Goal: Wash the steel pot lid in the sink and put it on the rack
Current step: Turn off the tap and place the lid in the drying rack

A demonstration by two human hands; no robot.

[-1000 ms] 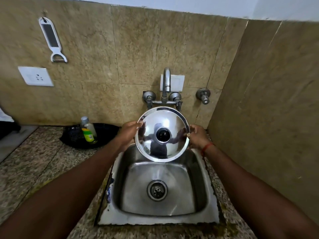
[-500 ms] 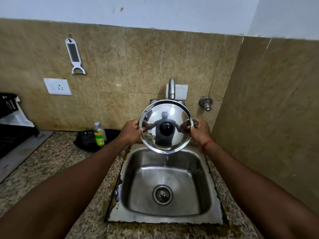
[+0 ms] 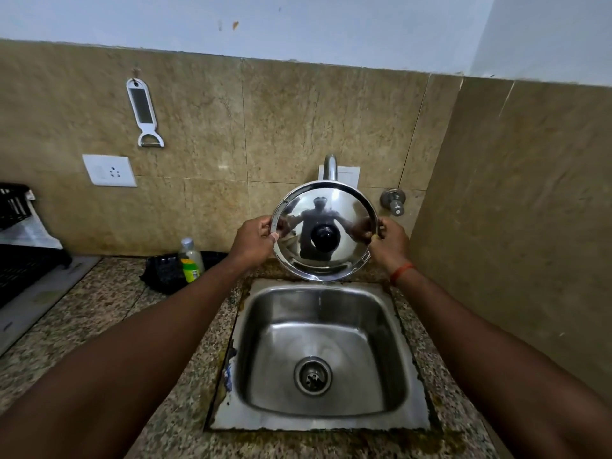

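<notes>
lid: steel pot lid (image 3: 344, 207) upright on edge, knob side facing near, above sink (image 3: 381, 419) far rim
left hand (image 3: 253, 241): grip pinching lid's left rim
right hand (image 3: 390, 241): grip pinching right rim

Tap (image 3: 330, 167) — mostly behind lid (image 3: 344, 207)

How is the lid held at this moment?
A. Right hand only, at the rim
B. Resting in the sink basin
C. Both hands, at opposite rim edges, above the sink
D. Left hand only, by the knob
C: the left hand and right hand grip opposite edges of the lid, which is upright above the sink.
</notes>
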